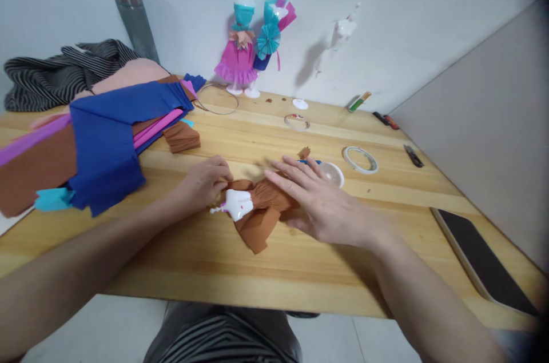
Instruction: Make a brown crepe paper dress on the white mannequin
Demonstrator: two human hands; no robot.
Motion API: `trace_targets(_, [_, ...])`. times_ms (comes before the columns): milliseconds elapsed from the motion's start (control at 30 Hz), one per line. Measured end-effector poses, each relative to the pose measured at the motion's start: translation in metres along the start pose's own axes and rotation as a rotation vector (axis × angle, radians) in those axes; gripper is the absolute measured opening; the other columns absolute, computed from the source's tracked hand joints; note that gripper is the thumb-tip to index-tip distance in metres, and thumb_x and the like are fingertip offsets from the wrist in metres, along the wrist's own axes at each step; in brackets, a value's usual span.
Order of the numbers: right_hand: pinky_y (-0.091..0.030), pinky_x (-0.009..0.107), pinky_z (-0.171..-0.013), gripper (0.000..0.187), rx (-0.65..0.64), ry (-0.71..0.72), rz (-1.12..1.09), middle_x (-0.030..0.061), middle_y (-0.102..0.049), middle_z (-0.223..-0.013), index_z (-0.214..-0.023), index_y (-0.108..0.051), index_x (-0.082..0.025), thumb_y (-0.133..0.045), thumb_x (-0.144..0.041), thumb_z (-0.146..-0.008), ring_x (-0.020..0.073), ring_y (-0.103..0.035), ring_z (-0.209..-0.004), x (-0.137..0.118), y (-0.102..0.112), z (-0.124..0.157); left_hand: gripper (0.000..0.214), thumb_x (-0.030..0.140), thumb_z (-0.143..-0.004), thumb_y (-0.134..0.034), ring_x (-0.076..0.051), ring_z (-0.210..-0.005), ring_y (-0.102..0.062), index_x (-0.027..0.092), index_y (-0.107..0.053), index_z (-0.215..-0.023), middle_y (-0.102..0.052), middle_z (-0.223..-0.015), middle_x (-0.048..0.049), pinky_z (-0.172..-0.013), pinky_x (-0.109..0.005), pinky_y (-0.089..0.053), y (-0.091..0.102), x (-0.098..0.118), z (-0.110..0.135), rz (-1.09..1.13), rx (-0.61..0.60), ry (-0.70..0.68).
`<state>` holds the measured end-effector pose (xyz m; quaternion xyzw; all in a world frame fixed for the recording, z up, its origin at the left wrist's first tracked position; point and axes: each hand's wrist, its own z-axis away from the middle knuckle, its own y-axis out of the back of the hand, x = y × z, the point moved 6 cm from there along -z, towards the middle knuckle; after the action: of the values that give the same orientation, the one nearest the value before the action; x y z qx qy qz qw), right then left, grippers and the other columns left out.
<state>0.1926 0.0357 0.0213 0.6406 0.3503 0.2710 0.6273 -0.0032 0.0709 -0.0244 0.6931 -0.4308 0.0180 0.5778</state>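
A small white mannequin (239,204) lies on its side on the table, its knobbed neck end toward the left. Gathered brown crepe paper (270,194) wraps its lower part, and a loose flap spreads toward the front edge. My left hand (206,179) is closed, thumb and fingertips pinching the brown paper's edge beside the mannequin's shoulder. With fingers stretched out, my right hand (313,200) lies over the paper skirt and hides part of it. Past the right fingers shows the mannequin's round white base (332,174).
Blue crepe paper (107,140) and other coloured sheets pile at left, before a steel bottle (132,14). Two dressed mannequins (238,57) and a bare one (344,28) stand by the wall. Tape rolls (361,160), a cutter (413,155) and a phone (482,260) lie rightward.
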Motion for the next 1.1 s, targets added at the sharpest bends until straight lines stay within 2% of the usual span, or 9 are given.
trace_targets(133, [-0.028, 0.058, -0.108, 0.084, -0.038, -0.055, -0.096, 0.0137, -0.039, -0.148, -0.150, -0.018, -0.025, -0.062, -0.017, -0.079, 0.0321, -0.038, -0.134, 0.028, 0.001, 0.009, 0.021, 0.003, -0.079, -0.052, -0.014, -0.080, -0.059, 0.014, -0.065, -0.091, -0.061, -0.090, -0.0052, -0.068, -0.026, -0.049, 0.016, 0.006, 0.003, -0.040, 0.245, -0.006])
trace_targets(233, [-0.042, 0.051, -0.100, 0.077, -0.026, -0.087, -0.142, 0.0122, -0.052, -0.138, -0.148, -0.025, -0.025, -0.059, -0.012, -0.079, 0.0298, -0.050, -0.125, 0.046, -0.003, 0.009, 0.019, 0.008, -0.085, -0.049, -0.012, -0.077, -0.058, 0.016, -0.063, -0.096, -0.060, -0.095, -0.0063, -0.063, -0.024, -0.047, 0.035, 0.037, 0.012, -0.117, 0.367, -0.138])
trace_targets(300, [-0.048, 0.045, -0.093, 0.066, -0.011, -0.088, -0.170, 0.0118, -0.060, -0.130, -0.143, -0.037, -0.024, -0.056, -0.011, -0.081, 0.0277, -0.057, -0.116, 0.052, -0.005, 0.005, 0.016, 0.013, -0.087, -0.050, -0.013, -0.075, -0.057, 0.018, -0.062, -0.097, -0.060, -0.090, -0.0048, -0.063, -0.025, -0.047, 0.037, 0.070, 0.021, -0.178, 0.310, -0.353])
trace_targets(367, [-0.050, 0.039, -0.089, 0.053, -0.004, -0.067, -0.196, 0.0100, -0.066, -0.121, -0.133, -0.051, -0.023, -0.053, -0.009, -0.082, 0.0249, -0.062, -0.108, 0.051, -0.006, 0.001, 0.014, 0.022, -0.089, -0.051, -0.012, -0.065, -0.054, 0.017, -0.061, -0.097, -0.059, -0.074, -0.0014, -0.060, -0.026, -0.046, 0.025, 0.103, 0.035, -0.284, 0.152, -0.597])
trace_targets(400, [-0.051, 0.036, -0.087, 0.047, -0.004, -0.055, -0.207, 0.0085, -0.068, -0.116, -0.127, -0.057, -0.024, -0.052, -0.008, -0.083, 0.0235, -0.064, -0.105, 0.049, -0.005, -0.001, 0.018, 0.027, -0.091, -0.049, -0.013, -0.062, -0.053, 0.015, -0.060, -0.099, -0.058, -0.069, -0.0006, -0.057, -0.026, -0.046, 0.019, 0.113, 0.042, -0.360, 0.116, -0.652])
trace_targets(500, [-0.051, 0.030, -0.082, 0.035, 0.008, -0.038, -0.232, 0.0050, -0.073, -0.105, -0.110, -0.067, -0.026, -0.052, -0.008, -0.083, 0.0211, -0.067, -0.098, 0.045, -0.002, -0.003, 0.025, 0.020, -0.088, -0.052, -0.014, -0.054, -0.053, 0.006, -0.058, -0.108, -0.056, -0.060, 0.0007, -0.049, -0.028, -0.044, -0.004, 0.125, 0.052, -0.583, 0.056, -0.608])
trace_targets(633, [-0.050, 0.027, -0.076, 0.029, 0.008, -0.044, -0.249, 0.0048, -0.074, -0.098, -0.098, -0.071, -0.023, -0.050, -0.007, -0.085, 0.0197, -0.068, -0.092, 0.045, -0.001, -0.003, 0.022, 0.008, -0.081, -0.051, -0.017, -0.049, -0.054, 0.003, -0.060, -0.100, -0.057, -0.057, -0.0011, -0.043, -0.028, -0.042, -0.022, 0.123, 0.059, -0.682, 0.081, -0.506])
trace_targets(967, [-0.049, 0.026, -0.070, 0.028, -0.045, -0.089, -0.293, 0.0053, -0.073, -0.096, -0.092, -0.071, -0.021, -0.047, -0.007, -0.086, 0.0186, -0.068, -0.086, 0.046, 0.001, 0.000, 0.025, 0.003, -0.076, -0.045, -0.019, -0.048, -0.056, 0.004, -0.063, -0.093, -0.057, -0.056, -0.0028, -0.038, -0.030, -0.044, -0.023, 0.114, 0.060, -0.704, -0.021, -0.466])
trace_targets(1100, [-0.048, 0.026, -0.069, 0.027, -0.023, -0.065, -0.263, 0.0041, -0.072, -0.093, -0.087, -0.069, -0.021, -0.047, -0.007, -0.086, 0.0179, -0.067, -0.084, 0.042, 0.003, 0.001, 0.026, 0.004, -0.076, -0.044, -0.019, -0.046, -0.055, 0.005, -0.064, -0.092, -0.057, -0.055, -0.0037, -0.037, -0.030, -0.044, -0.022, 0.112, 0.058, -0.709, -0.007, -0.451])
